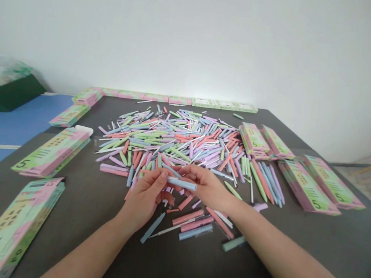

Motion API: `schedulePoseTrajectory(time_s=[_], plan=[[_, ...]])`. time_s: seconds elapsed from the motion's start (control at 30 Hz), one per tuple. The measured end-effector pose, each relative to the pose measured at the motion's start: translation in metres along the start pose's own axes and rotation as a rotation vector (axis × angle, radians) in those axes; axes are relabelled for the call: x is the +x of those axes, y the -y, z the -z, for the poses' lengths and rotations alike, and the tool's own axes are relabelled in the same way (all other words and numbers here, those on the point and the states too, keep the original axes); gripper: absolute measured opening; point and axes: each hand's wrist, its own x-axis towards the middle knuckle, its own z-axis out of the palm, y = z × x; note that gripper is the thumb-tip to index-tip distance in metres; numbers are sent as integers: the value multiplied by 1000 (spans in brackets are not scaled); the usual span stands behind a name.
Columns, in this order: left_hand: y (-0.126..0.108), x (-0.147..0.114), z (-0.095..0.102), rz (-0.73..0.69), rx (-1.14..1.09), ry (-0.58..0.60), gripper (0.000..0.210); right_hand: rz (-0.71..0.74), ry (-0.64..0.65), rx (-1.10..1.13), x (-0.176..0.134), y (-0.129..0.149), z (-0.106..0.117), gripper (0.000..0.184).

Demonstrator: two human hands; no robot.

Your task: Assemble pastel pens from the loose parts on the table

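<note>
Over the front of a heap of pen parts, my left hand pinches a light blue pen barrel between thumb and fingers, its open end pointing right. My right hand is closed just behind that barrel, its fingertips at a second slim blue pen part. Part of that piece is hidden by the fingers. Below the hands lie pink barrels, a blue barrel, a blue cap-like piece and a white refill.
Printed pen boxes stand along the dark table: an opened box and another box at left, stacked boxes at right, a row at the back. Assembled pens lie right of the heap. A green bin is far left.
</note>
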Motion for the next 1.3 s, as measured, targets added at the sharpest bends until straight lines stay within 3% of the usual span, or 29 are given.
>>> schedulePoseTrajectory(time_s=[0.1,0.17,0.27,0.33,0.43,0.5,0.73,1.03,1.17,1.3], plan=[[1,0,-1,-17,-27,-18,23,46,-19,-80,-2,-6,-4,19],[1,2,0,-48,-35,-48,22,62,-66,-257,-3,-7,5,19],[1,4,4,-78,-40,-97,23,62,-225,-713,-5,-6,33,25],[0,6,5,-74,-46,-117,24,-51,-344,-1021,-7,-6,55,36],[-1,6,5,-56,-46,-125,23,-126,-404,-1146,-10,-10,81,44],[-2,5,5,-54,-45,-130,22,-136,-379,-1193,-11,-15,88,46],[-2,4,6,-51,-34,-158,25,-96,-236,-1285,-9,-27,61,55],[-1,4,6,-56,-18,-147,20,-30,-89,-1343,-16,-18,29,62],[-3,5,6,-58,-9,-138,19,-25,-79,-1324,-17,-15,20,62],[-3,4,7,-52,-6,-135,19,-35,-193,-1346,-14,-13,36,56]])
